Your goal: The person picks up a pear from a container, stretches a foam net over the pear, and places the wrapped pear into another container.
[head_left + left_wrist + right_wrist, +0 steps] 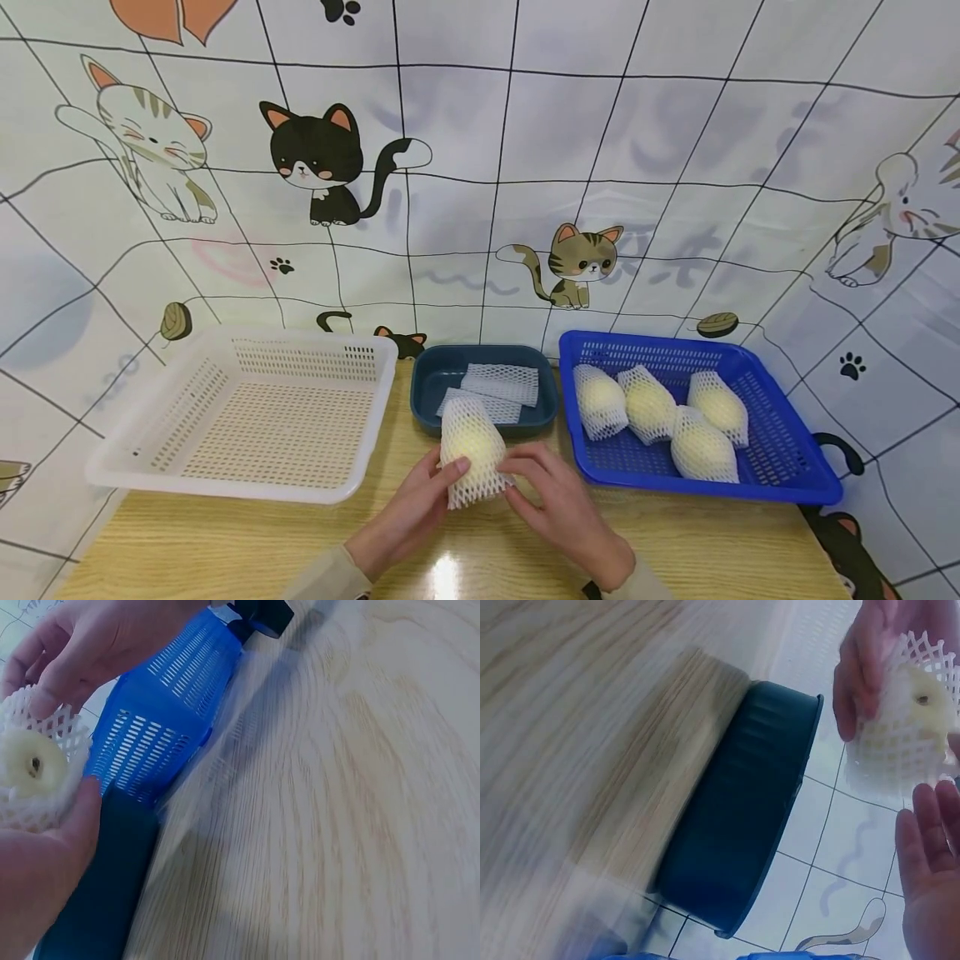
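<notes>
A pale yellow pear (472, 442) in a white foam net sleeve (461, 408) is held up over the table's middle. My left hand (416, 504) grips it from the left, its thumb across the front of the net. At the lower right edge of the sleeve, my right hand (558, 500) pinches the netting between thumb and finger. In the left wrist view the pear's dark-centred end (34, 763) shows through the open end of the sleeve. The right wrist view shows other fingers (934, 832) of the right hand extended, away from the net.
Behind the hands stands a dark teal tray (420, 400) with flat foam nets (502, 383) in it. To the right, a blue basket (780, 450) contains several netted pears (705, 446). A white basket (285, 433) stands left on the wooden table (247, 542), before a cat-print backdrop.
</notes>
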### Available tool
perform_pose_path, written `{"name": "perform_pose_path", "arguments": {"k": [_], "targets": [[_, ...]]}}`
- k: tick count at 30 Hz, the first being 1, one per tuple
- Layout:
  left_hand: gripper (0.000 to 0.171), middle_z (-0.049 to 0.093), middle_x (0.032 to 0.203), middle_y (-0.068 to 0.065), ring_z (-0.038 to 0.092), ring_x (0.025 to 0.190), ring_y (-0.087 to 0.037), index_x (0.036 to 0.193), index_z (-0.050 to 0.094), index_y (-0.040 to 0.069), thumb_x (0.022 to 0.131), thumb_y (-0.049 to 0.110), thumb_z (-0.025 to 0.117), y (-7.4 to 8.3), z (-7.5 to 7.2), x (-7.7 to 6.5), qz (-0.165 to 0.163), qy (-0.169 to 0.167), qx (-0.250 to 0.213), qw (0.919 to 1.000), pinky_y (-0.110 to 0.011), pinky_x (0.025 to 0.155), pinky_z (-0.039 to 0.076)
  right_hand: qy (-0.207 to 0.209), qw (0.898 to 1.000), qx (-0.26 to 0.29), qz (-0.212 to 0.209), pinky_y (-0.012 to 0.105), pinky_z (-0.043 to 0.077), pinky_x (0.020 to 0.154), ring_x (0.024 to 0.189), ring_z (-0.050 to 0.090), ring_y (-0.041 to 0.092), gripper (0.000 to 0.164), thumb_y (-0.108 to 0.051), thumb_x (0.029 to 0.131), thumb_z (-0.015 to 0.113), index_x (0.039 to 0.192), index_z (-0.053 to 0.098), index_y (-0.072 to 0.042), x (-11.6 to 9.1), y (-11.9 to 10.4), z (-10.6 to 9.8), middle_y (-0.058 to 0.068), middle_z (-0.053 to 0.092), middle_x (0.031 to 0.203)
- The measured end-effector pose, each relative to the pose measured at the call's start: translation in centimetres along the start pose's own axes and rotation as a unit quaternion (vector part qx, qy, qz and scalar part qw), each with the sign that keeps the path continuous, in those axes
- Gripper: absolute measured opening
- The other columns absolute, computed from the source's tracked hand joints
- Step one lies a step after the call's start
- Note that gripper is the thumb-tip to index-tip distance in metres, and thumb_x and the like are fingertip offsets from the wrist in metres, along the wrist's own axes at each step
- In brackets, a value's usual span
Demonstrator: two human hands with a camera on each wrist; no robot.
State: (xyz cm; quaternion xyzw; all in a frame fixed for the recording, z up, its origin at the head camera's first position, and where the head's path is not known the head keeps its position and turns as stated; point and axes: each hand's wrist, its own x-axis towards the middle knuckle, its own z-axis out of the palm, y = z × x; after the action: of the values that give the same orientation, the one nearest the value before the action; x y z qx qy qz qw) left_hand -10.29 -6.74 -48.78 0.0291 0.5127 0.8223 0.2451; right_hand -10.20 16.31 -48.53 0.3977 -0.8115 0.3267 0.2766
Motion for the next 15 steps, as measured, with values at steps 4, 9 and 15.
{"name": "perform_pose_path", "arguments": {"k": [4,9,15], "targets": [[0.072,0.054,0.138,-0.016,0.061,0.116,-0.016,0.159,0.013,-0.001,0.107,0.023,0.057,-0.15,0.10,0.15,-0.001,0.005,-0.037,0.9993,-0.029,0.097,0.052,0.013,1.000,-0.006,-0.024,0.026,0.054,0.084,0.095,0.066,0.015,0.022,-0.026,0.109,0.053,0.107,0.071,-0.013,0.10,-0.33,0.21,0.000,0.067,0.108],[0.071,0.056,0.133,-0.015,0.064,0.111,-0.016,0.158,0.013,-0.002,0.107,0.021,0.057,-0.20,0.22,0.25,0.015,0.018,-0.039,0.9990,-0.028,0.094,0.054,-0.013,0.999,0.005,-0.031,0.022,0.054,0.085,0.094,0.065,0.011,0.019,-0.024,0.108,0.056,0.109,0.071,-0.015,-0.13,-0.86,0.17,-0.003,0.066,0.108],[0.076,0.052,0.139,-0.022,0.063,0.114,-0.019,0.160,0.013,0.001,0.105,0.020,0.061,0.00,0.35,0.33,0.026,0.020,0.013,0.9994,-0.030,0.095,0.055,-0.006,0.994,0.095,0.060,0.030,0.053,0.091,0.105,0.063,0.016,0.024,-0.013,0.095,0.074,0.119,0.068,-0.013,-0.35,-0.86,-0.17,0.001,0.065,0.118]]}}
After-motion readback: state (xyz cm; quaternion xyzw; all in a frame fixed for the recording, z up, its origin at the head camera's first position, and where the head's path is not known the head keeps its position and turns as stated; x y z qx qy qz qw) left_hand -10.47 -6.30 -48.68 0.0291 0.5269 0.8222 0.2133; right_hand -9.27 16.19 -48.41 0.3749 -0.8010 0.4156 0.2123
